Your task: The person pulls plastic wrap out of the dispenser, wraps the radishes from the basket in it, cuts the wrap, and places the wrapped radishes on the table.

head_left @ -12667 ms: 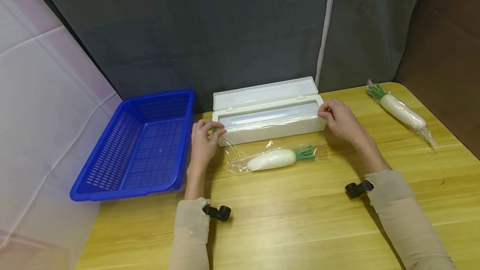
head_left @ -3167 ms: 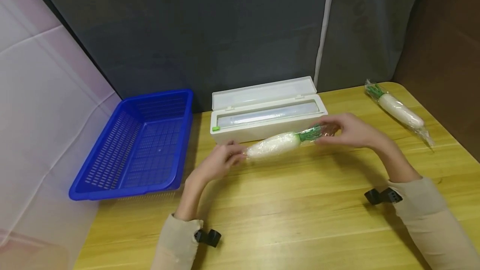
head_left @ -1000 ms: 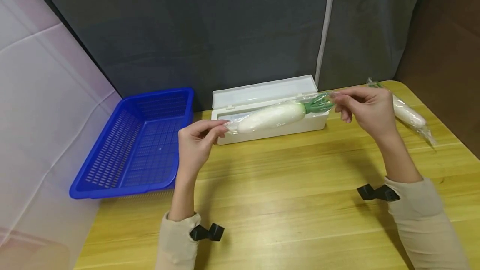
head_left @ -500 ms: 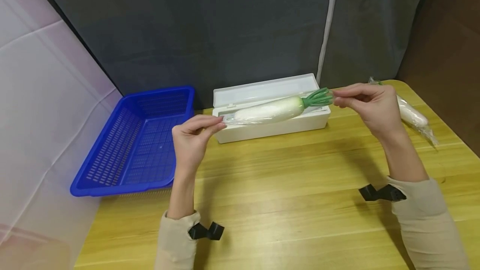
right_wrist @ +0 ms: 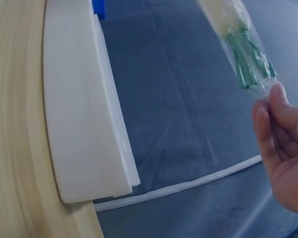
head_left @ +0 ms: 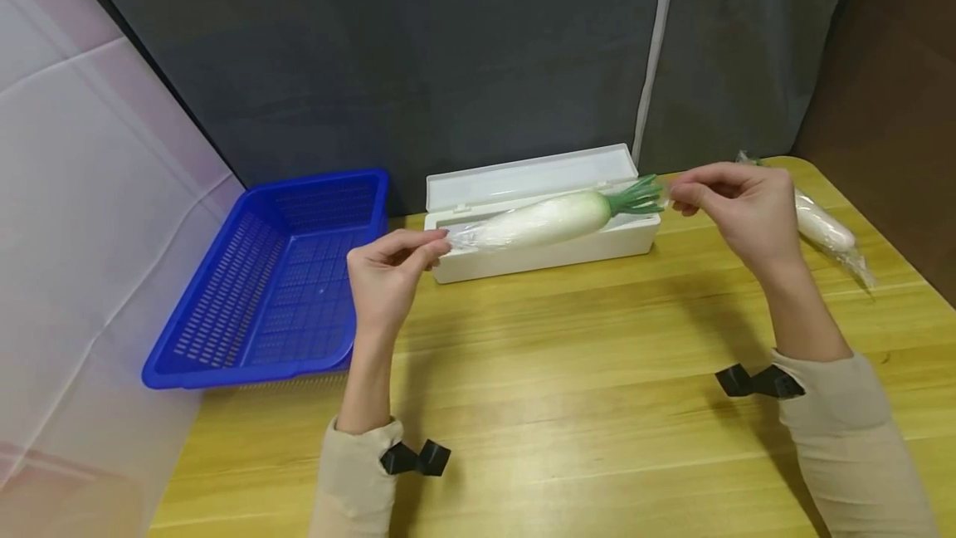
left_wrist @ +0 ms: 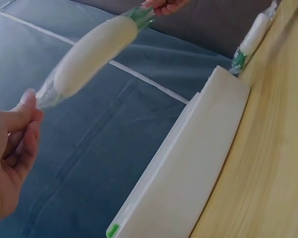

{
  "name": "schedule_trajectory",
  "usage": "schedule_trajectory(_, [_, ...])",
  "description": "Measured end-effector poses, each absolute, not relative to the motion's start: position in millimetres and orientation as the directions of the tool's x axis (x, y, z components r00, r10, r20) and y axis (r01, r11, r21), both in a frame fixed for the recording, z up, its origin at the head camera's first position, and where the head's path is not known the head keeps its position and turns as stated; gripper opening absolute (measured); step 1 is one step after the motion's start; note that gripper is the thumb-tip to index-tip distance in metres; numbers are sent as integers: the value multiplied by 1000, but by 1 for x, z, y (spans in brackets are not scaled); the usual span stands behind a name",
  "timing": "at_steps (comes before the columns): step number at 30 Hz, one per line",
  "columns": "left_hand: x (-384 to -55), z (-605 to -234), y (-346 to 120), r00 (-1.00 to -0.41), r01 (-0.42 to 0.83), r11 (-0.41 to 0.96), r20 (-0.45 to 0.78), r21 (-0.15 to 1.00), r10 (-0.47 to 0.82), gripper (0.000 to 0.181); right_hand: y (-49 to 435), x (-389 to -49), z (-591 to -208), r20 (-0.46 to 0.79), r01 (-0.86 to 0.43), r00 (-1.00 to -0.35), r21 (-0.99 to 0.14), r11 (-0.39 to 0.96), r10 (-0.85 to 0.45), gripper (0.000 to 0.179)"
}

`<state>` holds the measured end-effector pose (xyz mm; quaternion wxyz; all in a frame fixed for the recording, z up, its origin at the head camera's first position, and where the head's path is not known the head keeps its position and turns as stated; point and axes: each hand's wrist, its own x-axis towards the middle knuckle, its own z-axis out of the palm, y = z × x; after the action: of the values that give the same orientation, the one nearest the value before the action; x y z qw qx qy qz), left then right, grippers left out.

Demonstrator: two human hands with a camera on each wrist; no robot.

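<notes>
A white radish (head_left: 553,222) wrapped in clear cling film hangs in the air between both hands, its green leaves to the right. My left hand (head_left: 384,281) pinches the twisted film at the root end between thumb and fingers. At the leafy end, my right hand (head_left: 747,210) pinches the other film tail. The left wrist view shows the wrapped radish (left_wrist: 94,54) well above the table, tilted. In the right wrist view, the film tapers from the leaves (right_wrist: 248,59) into the fingertips. Behind the radish stands a white cling film box (head_left: 545,260) with its lid raised, partly hidden.
A blue plastic basket (head_left: 246,376) stands on the left of the wooden table (head_left: 568,405). Another wrapped white radish (head_left: 821,227) lies at the far right, partly behind the right hand. A dark cloth (head_left: 373,65) hangs along the back.
Earlier, both hands were at the box's film edge, the radish lying in front. Later they held it wrapped, low over the table. Now it is raised before the box, held by both film ends.
</notes>
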<state>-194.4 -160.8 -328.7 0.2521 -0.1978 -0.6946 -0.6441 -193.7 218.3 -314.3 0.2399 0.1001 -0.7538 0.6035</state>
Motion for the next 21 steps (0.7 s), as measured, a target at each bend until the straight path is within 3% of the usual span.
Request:
schedule_trajectory(11, [-196,-333,-156,-737,649,299,675,700,19,11,220,-199,-320,461,-403,-880,-851,335,111,10])
schedule_trajectory(15, [-197,-334,-155,-770,619,271,637,737,27,9,220,-197,-317,440,-380,-892,-855,352,106,7])
schedule_trajectory(21, [-195,-332,-158,-840,537,174,541,825,27,4,219,-191,-310,408,-345,-904,-874,343,131,18])
